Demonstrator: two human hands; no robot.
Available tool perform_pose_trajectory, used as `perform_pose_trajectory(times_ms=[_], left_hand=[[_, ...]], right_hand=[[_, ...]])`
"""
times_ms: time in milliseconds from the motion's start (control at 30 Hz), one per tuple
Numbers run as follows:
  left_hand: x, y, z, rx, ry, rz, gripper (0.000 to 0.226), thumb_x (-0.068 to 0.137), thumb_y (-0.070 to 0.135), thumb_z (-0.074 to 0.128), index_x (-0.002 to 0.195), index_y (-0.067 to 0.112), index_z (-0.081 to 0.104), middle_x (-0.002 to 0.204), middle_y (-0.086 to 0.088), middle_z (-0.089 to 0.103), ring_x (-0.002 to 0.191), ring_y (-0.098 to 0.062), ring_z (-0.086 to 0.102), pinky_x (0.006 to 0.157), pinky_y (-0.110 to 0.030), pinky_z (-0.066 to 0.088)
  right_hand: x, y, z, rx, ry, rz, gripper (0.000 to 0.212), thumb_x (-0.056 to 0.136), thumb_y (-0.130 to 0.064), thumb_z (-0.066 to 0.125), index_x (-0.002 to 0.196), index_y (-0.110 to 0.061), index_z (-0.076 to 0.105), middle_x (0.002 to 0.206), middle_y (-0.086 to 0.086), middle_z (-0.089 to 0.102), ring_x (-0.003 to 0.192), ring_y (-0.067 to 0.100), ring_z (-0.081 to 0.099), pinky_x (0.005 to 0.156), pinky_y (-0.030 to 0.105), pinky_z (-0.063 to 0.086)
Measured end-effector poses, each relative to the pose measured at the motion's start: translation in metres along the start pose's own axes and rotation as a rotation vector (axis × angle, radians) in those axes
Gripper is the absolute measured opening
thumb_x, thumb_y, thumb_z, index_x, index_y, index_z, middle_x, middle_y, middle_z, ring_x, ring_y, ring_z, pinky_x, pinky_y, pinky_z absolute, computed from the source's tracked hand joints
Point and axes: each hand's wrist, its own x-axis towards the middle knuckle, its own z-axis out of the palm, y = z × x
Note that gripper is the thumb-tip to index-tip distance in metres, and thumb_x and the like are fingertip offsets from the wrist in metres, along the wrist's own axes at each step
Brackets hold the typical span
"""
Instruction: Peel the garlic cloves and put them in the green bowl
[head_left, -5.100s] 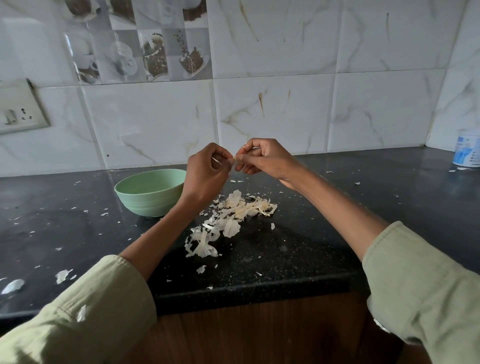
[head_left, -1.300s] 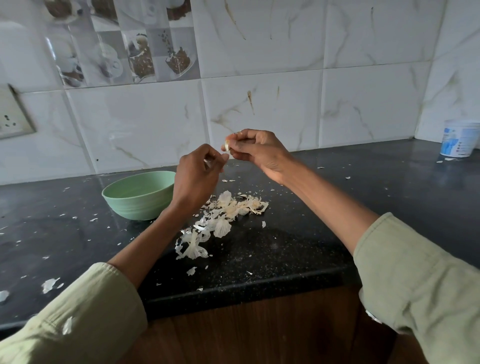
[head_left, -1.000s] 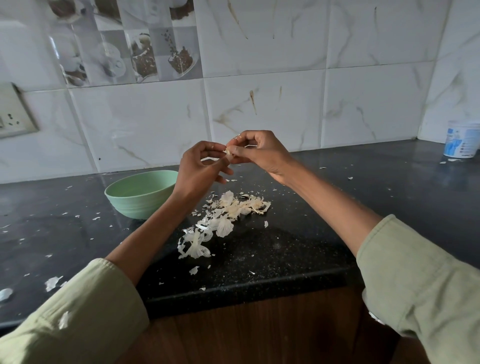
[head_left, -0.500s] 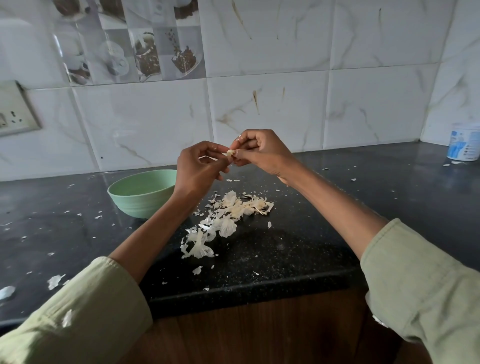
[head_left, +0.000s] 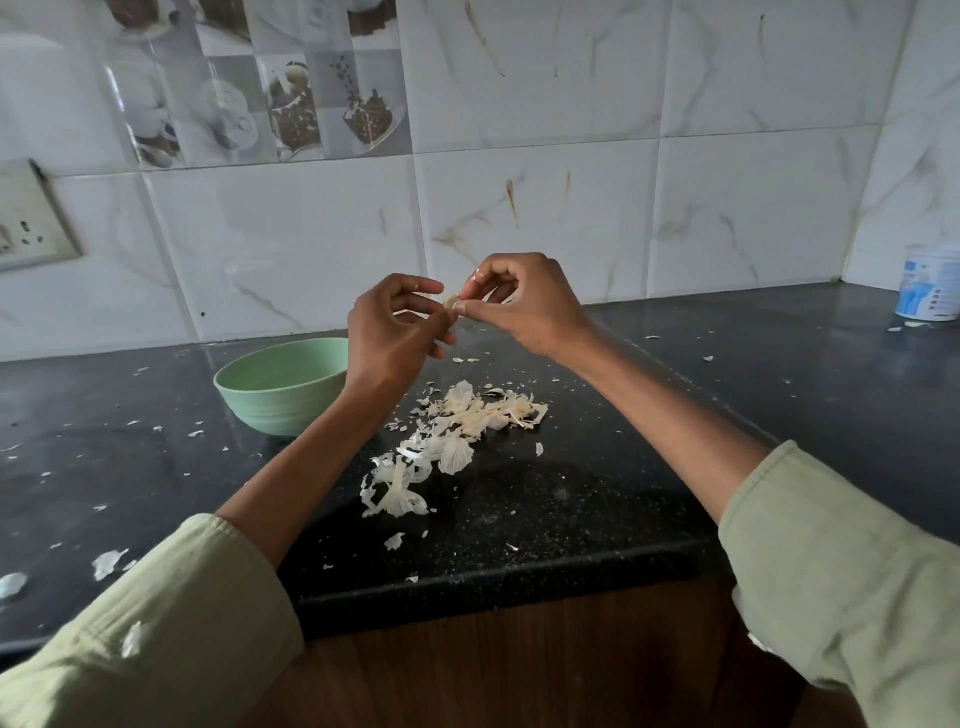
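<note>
Both hands (head_left: 457, 317) have risen slightly since earlier; the garlic clove (head_left: 450, 300) now shows between fingertips.

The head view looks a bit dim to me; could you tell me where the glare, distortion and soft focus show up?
Head view: dim, even light; pale reflections sheen the black countertop near the wall; wide-angle bending curves the tile lines and socket plate at left; the garlic clove between the left hand and right hand is too small for detail; the green bowl and peel pile look sharp.
</note>
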Motion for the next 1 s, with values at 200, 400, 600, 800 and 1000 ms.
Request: perform_pose_trajectory(times_ms=[200, 400, 600, 800, 1000], left_hand=[[0.001, 0.001, -0.001, 0.035, -0.003, 0.019, 0.023, 0.088, 0.014, 0.086, 0.109, 0.007, 0.078, 0.081, -0.007, 0.079, 0.067, -0.02, 0.076, 0.057, -0.025, 0.058], [0.002, 0.001, -0.002, 0.047, 0.012, 0.021, 0.025, 0.087, 0.017, 0.087, 0.11, 0.009, 0.08, 0.078, -0.005, 0.079, 0.066, -0.018, 0.076, 0.057, -0.022, 0.056], [-0.001, 0.002, -0.001, 0.094, -0.039, 0.059, 0.024, 0.089, 0.008, 0.083, 0.113, 0.011, 0.08, 0.077, -0.004, 0.079, 0.065, -0.018, 0.076, 0.057, -0.021, 0.055], [0.0, -0.001, 0.0, 0.016, -0.094, 0.029, 0.026, 0.09, 0.007, 0.082, 0.115, 0.009, 0.079, 0.08, -0.009, 0.079, 0.067, -0.019, 0.075, 0.06, -0.022, 0.057], [0.003, -0.004, -0.001, -0.193, -0.146, -0.117, 0.034, 0.087, 0.005, 0.081, 0.119, -0.003, 0.073, 0.083, -0.012, 0.078, 0.069, -0.016, 0.073, 0.064, -0.021, 0.059]], right_hand=[[0.001, 0.001, 0.002, -0.042, 0.045, -0.033, 0.019, 0.077, -0.029, 0.092, 0.08, -0.017, 0.078, 0.077, -0.007, 0.076, 0.07, 0.006, 0.072, 0.067, 0.022, 0.057], [0.0, -0.001, 0.003, -0.074, 0.04, -0.047, 0.016, 0.08, -0.027, 0.089, 0.082, -0.017, 0.078, 0.078, -0.008, 0.076, 0.065, 0.003, 0.069, 0.064, 0.016, 0.051], [-0.002, -0.001, 0.003, -0.088, 0.024, -0.057, 0.017, 0.083, -0.031, 0.086, 0.081, -0.021, 0.073, 0.08, -0.011, 0.074, 0.058, 0.004, 0.064, 0.06, 0.017, 0.047], [-0.002, 0.001, 0.002, -0.073, -0.062, -0.041, 0.013, 0.087, -0.024, 0.079, 0.085, -0.017, 0.068, 0.085, -0.01, 0.073, 0.055, 0.006, 0.056, 0.06, 0.02, 0.043], [0.001, -0.004, -0.007, 0.059, -0.197, -0.006, 0.015, 0.093, -0.018, 0.074, 0.093, -0.006, 0.066, 0.091, 0.003, 0.07, 0.068, 0.005, 0.059, 0.061, 0.019, 0.046]])
